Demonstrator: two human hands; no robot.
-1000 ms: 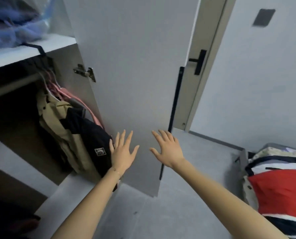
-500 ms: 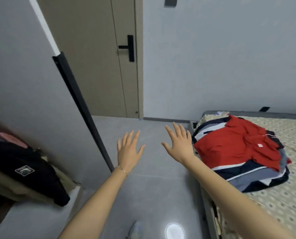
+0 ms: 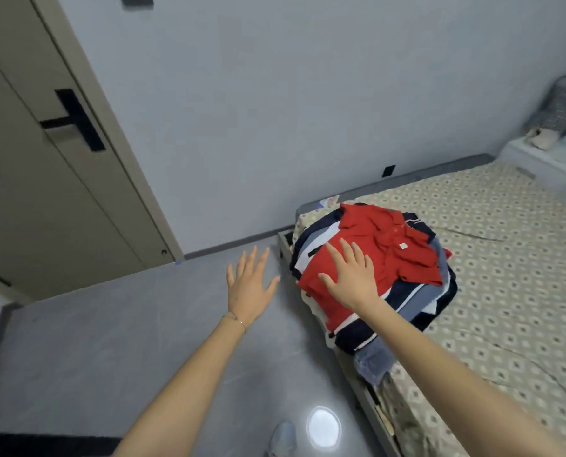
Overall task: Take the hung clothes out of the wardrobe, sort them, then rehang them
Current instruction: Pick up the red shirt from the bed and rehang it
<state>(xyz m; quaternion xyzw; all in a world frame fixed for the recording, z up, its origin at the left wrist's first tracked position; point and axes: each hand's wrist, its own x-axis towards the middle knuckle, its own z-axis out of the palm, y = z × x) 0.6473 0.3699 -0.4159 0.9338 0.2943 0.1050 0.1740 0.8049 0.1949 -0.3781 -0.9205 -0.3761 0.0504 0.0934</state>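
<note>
Head view. My left hand point(image 3: 248, 288) is out over the grey floor point(image 3: 110, 341), fingers spread, holding nothing. My right hand point(image 3: 351, 278) is also flat and empty, in front of the red polo shirt point(image 3: 390, 255). I can't tell whether it's touching or just above.

The polo tops the pile of clothes point(image 3: 407, 301): navy-and-white striped pieces and something blue, on the corner of the bed point(image 3: 506, 258) nearest the door point(image 3: 44, 192). Some of it drapes over the bed edge. I see no hangers. The wardrobe is out of frame.

My read: the clothes are out and sorting is about to start. The next move calls for both hands on the polo, pinching it near the collar and lifting it clear. The risk is dragging the striped layers off the edge.
</note>
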